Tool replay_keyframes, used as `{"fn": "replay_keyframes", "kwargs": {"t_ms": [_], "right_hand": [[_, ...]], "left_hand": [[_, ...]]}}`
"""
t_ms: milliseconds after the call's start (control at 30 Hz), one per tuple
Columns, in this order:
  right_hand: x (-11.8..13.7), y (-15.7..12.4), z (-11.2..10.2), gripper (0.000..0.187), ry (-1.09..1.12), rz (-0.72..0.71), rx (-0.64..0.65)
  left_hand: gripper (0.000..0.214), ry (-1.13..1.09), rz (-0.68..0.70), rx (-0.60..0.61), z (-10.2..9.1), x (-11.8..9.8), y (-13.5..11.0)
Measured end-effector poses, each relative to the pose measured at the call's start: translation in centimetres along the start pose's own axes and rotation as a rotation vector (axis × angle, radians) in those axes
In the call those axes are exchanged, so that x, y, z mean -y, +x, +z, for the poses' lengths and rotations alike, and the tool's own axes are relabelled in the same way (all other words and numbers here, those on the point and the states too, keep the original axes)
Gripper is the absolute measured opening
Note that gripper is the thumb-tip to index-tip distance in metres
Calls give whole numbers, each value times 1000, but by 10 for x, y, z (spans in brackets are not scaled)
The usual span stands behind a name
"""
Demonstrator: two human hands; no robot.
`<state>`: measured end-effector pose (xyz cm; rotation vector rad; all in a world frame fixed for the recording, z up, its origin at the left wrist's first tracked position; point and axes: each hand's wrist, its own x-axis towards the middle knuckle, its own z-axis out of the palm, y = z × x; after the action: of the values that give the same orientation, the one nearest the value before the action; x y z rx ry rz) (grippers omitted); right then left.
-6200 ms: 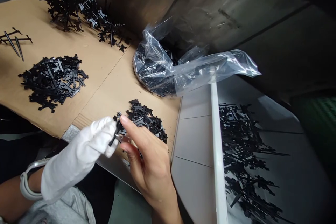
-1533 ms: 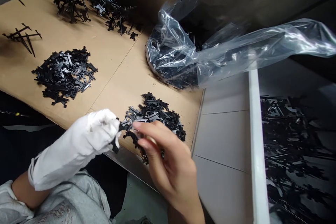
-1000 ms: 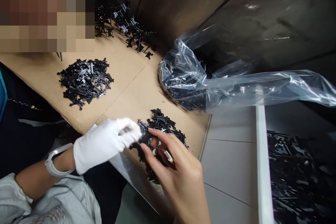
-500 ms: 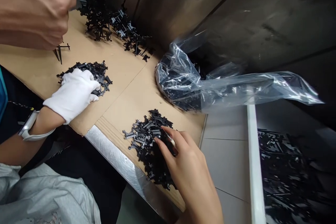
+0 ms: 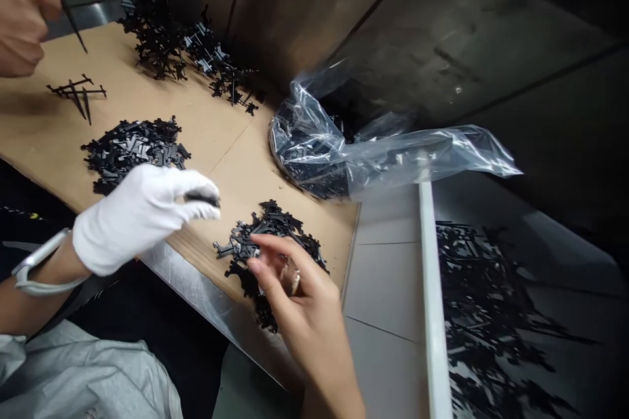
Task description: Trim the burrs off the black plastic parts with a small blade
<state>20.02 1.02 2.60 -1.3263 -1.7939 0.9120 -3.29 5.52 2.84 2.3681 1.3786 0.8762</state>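
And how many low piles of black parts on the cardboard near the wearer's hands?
2: left pile beyond the gloved left hand, right pile behind the bare right hand; hands partly cover both.

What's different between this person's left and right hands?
The left hand wears a white glove; the right hand is bare. The left hand holds a dark part; the right hand is at a pile of dark parts, thumb and index finger apart. Both are bent, not stretched flat.
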Motion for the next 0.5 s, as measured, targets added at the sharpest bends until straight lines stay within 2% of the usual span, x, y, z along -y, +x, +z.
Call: {"fn": "replay_keyframes", "kwargs": {"t_ms": [67,167,233,333,400,500], "right_hand": [[2,0,9,15,130,26,-4],[1,0,14,11,222,33,-31],[0,0,13,6,215,13,-60],[0,0,8,12,223,-17,-87],[1,0,5,13,244,-40,-83],[2,-1,5,14,222,-106,-55]], "left_hand": [[22,-81,75,50,8,-15,-3],[27,-122,74,87,20,-31,-8],[26,-231,-23,83,25,-37,-12],[27,-608,-342,131,28,-37,-16],[30,-848,-499,225,28,-34,-19],[39,-1027,-517,456,31,-26,-23]]}}
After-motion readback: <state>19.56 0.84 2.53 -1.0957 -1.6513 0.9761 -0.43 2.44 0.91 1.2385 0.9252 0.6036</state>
